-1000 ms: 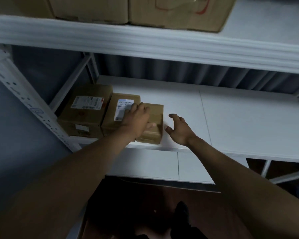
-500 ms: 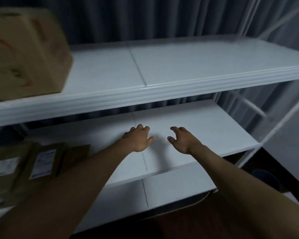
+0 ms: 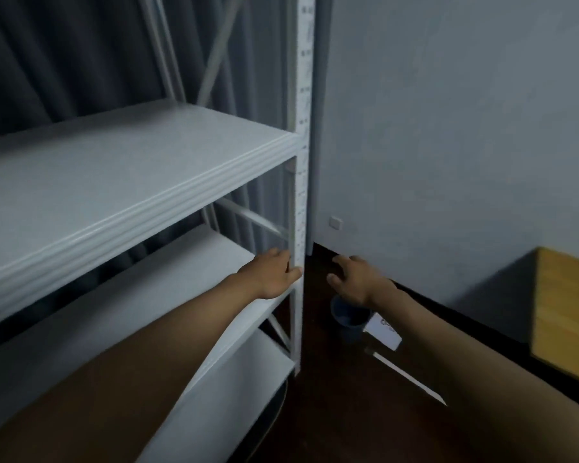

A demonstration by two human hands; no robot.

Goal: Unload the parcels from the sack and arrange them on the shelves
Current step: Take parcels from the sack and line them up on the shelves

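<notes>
White shelves [image 3: 121,182], grey pleated curtain [image 3: 64,55], pale grey wall [image 3: 448,128], dark brown floor [image 3: 348,412], blue bin [image 3: 348,320], yellow wooden box [image 3: 565,312].

Dim room: grey wall [image 3: 448,128], dark floor [image 3: 348,412], curtain [image 3: 64,55].

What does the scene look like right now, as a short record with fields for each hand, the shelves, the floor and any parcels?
left hand: empty, fingers relaxed, in front of the shelf post
right hand: empty, fingers loosely spread, above the floor
shelves: white, the parts in view bare
floor: dark; blue bucket and white sheet below the right hand
parcels: none in view
sack: not in view
right edge: wooden box
</notes>
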